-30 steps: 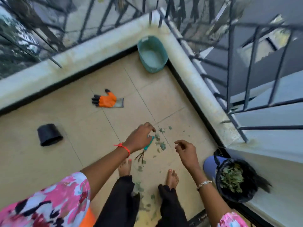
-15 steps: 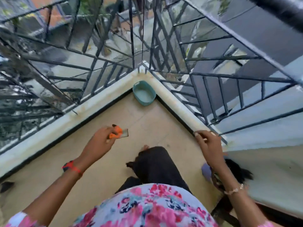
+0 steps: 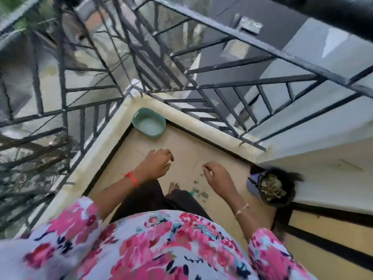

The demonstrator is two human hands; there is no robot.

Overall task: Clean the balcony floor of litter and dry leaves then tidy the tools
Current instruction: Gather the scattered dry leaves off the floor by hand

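I look down from standing height at the beige tiled balcony floor (image 3: 181, 146). A scatter of dry green leaves (image 3: 198, 190) lies by my bare foot (image 3: 174, 186), and a teal bit of the small hand rake (image 3: 191, 192) shows beside them. My left hand (image 3: 156, 164) hangs above the floor with loosely curled fingers and holds nothing. My right hand (image 3: 217, 175) hovers over the leaves, fingers curled, nothing visible in it. A black bin (image 3: 272, 188) with collected leaves stands at the right wall. The orange glove is hidden.
A teal basin (image 3: 149, 123) sits in the far corner against the low cream kerb (image 3: 113, 138). Black iron railings (image 3: 201, 87) close off two sides. A blue object (image 3: 252, 182) stands next to the bin. A white wall (image 3: 333, 174) bounds the right.
The view has risen from a crouch to standing. My left hand has let go of the rake, which stays on the floor. Both hands now hang free above the tiles.
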